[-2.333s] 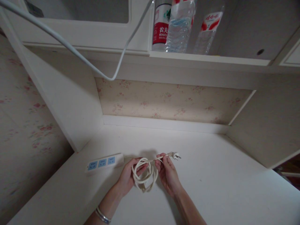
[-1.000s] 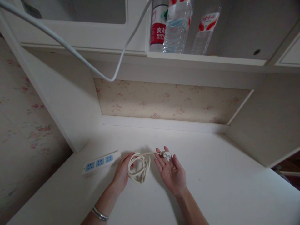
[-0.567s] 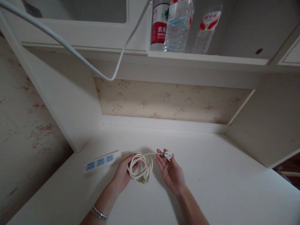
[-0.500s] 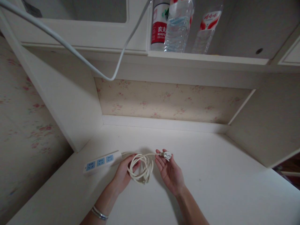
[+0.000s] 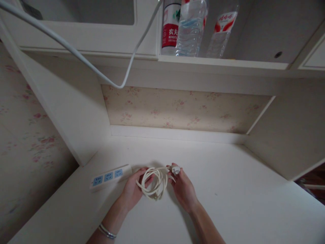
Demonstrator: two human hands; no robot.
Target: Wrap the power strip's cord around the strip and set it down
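My left hand [image 5: 134, 189] is closed round the left side of a coiled white power cord [image 5: 155, 195], held just above the desk. At the cord's end is a pale plug [image 5: 175, 169], which my right hand [image 5: 184, 189] grips with its fingers curled. A short stretch of cord runs from the coil to the plug, and a loop lies by my right fingers. Left of my hands a white power strip [image 5: 124, 170] with blue sockets rests on the desk, its cord leading behind my left hand.
Across the upper left a white bent tube [image 5: 83, 60] hangs in front of the cabinet. Several plastic bottles [image 5: 190, 32] stand on the shelf above the white desk [image 5: 241, 189]. Side panels border the desk left and right, with flowered wallpaper [image 5: 180, 108] behind.
My right hand has curled its fingers in from an open palm and moved slightly left with the plug. My left hand keeps the coil in nearly the same place.
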